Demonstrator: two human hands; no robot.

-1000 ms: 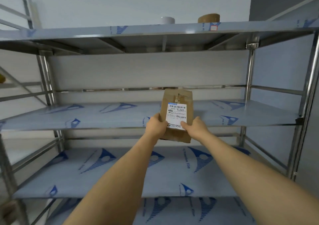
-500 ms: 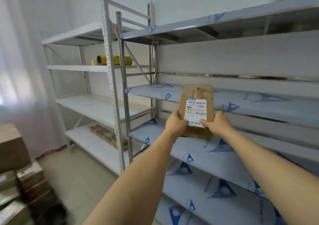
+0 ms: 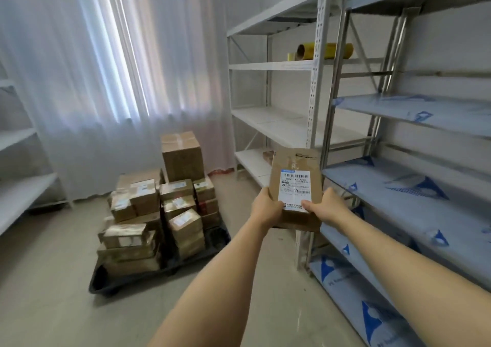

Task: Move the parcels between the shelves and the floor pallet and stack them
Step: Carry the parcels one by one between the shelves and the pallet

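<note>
We hold one flat cardboard parcel [image 3: 295, 187] in mid-air, left hand [image 3: 267, 208] and right hand [image 3: 328, 207] each clasping a side. The floor pallet [image 3: 159, 269] already carries many stacked boxes [image 3: 159, 208]; this parcel is not yet placed.

I cannot read the small print on the label [image 3: 295, 189] of the parcel [image 3: 293, 187]. The left hand [image 3: 266, 209] and right hand [image 3: 329, 206] cover its lower corners, and their fingers behind it are hidden from me. The floor pallet [image 3: 159, 267] lies mostly under the stacked parcels [image 3: 156, 208]; their labels are blurred. The steel shelves [image 3: 425, 176] are cut off at the right edge.
</note>
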